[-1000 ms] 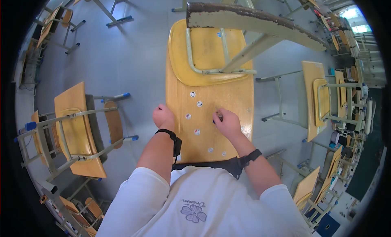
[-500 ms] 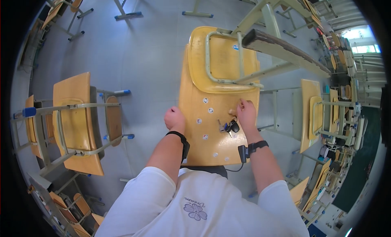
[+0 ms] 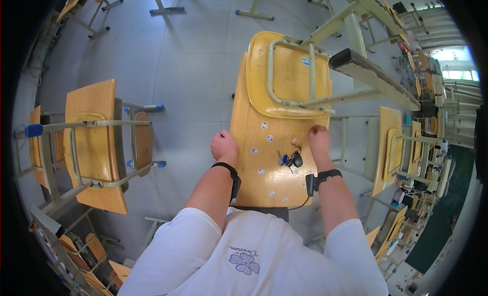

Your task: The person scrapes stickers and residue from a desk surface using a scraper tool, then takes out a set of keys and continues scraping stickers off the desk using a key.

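Note:
My left hand is closed in a fist at the left edge of the wooden desk; nothing shows in it. My right hand is near the desk's right edge with its fingers curled in, and nothing shows between them. Just left of it lies a bunch of keys with a black fob and a blue part. A small tan piece, perhaps a keyring charm, sits above the keys, apart from my fingers. Several small round stickers dot the desktop. Black bands circle both wrists.
An upturned chair rests seat-down on the desk's far half, its metal legs reaching up and right. More desks with upturned chairs stand left and right. Grey tiled floor lies between them.
My right hand has shifted slightly right, away from the tan piece, and its fingers have curled in. The keys lie still on the desk. The whole view has turned a little.

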Motion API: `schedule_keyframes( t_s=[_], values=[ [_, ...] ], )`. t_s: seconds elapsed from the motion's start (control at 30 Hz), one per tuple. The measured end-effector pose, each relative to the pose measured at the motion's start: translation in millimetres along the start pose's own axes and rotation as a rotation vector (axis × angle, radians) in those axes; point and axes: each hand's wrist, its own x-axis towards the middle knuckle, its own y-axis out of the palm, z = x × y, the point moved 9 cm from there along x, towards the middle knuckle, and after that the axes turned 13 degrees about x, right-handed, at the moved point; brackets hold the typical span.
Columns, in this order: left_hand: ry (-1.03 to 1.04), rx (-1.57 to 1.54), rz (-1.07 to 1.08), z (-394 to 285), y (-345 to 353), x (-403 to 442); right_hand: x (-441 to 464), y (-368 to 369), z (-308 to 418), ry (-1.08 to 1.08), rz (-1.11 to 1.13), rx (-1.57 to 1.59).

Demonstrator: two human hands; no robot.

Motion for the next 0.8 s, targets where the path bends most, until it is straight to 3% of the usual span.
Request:
schedule_keyframes(
  t_s=[0.1,0.3,0.37,0.7,0.8],
  values=[
    [0.004,0.005,0.015,-0.1,1.9,0.4,1.3,-4.8,6.5,-0.142,0.02,-0.021],
    [0.003,0.042,0.024,-2.8,-0.8,-0.8,9.2,-14.6,-6.5,0.131,0.078,0.184],
    [0.006,0.043,0.014,-4.7,-2.6,-3.0,8.6,-19.5,-1.8,-0.001,0.057,0.205],
    [-0.004,0.055,-0.025,-3.9,-1.9,-4.7,1.6,-20.6,-7.0,-0.061,0.215,0.148],
    [0.005,0.072,-0.025,-5.6,-2.6,-4.9,-13.6,-21.3,-0.1,-0.191,0.287,0.036]
  ],
)
